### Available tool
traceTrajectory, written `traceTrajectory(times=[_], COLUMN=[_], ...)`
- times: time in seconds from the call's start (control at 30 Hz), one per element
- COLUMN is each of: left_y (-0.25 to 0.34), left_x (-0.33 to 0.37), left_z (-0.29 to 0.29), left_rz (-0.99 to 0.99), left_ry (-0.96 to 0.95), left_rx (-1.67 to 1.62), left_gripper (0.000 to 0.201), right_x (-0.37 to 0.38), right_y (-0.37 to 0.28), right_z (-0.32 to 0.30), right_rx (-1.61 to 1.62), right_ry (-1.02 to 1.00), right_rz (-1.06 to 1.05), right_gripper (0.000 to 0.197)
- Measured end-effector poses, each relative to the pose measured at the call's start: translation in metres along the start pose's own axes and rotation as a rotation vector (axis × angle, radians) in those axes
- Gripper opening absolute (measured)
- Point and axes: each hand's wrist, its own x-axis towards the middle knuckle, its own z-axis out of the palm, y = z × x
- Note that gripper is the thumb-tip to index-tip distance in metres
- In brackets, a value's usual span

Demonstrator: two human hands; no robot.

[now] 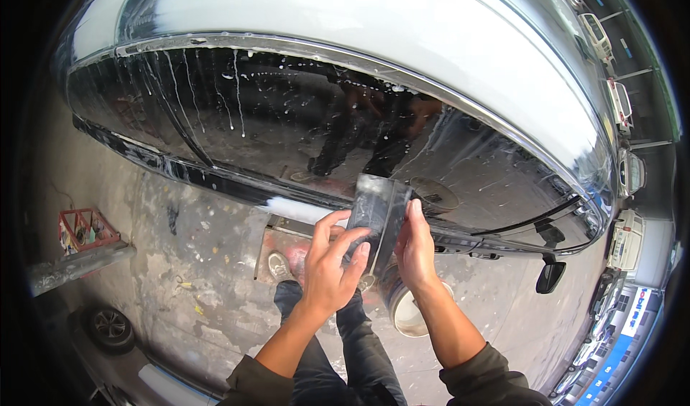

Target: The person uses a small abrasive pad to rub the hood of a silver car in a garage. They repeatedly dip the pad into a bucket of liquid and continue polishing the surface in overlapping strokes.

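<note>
A dark grey sheet with a lengthwise crease, which looks like sandpaper (374,203), is held up between my hands in front of the car's side windows. Its upper part is paler and looks wet or dusty. My left hand (329,268) has its curled fingers and thumb on the sheet's left part and lower face. Along the right edge, my right hand (416,251) grips the sheet with fairly straight fingers. Just beyond stands a pale car (374,17), its roof edge wet. White drips run down the dark window glass (273,111).
A bucket (411,318) of whitish liquid stands beside my right leg. Near my left shoe (279,265) is a low platform (266,251). A red crate (88,230) and a car wheel (110,328) are at left. The car's mirror (550,276) juts out at right.
</note>
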Motion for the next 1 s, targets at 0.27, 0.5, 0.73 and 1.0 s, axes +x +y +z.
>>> traceTrajectory(times=[0.27, 0.5, 0.73, 1.0], left_y=[0.002, -0.001, 0.011, 0.015], left_x=[-0.006, -0.016, -0.014, -0.005], left_z=[0.034, 0.035, 0.054, 0.044], left_rz=[-0.391, -0.093, 0.08, -0.337], left_ry=[0.251, 0.208, 0.145, 0.054], left_rx=[-0.422, -0.175, -0.04, -0.539], left_gripper=[0.033, 0.027, 0.027, 0.013], right_x=[-0.007, -0.01, -0.022, -0.022], right_y=[-0.005, -0.011, -0.006, -0.038], right_z=[-0.001, -0.025, -0.022, -0.056], right_rx=[-0.147, -0.188, -0.263, -0.737], right_ry=[-0.074, -0.066, -0.138, -0.344], right_rz=[-0.193, -0.227, -0.374, -0.526], right_gripper=[0.023, 0.026, 0.022, 0.025])
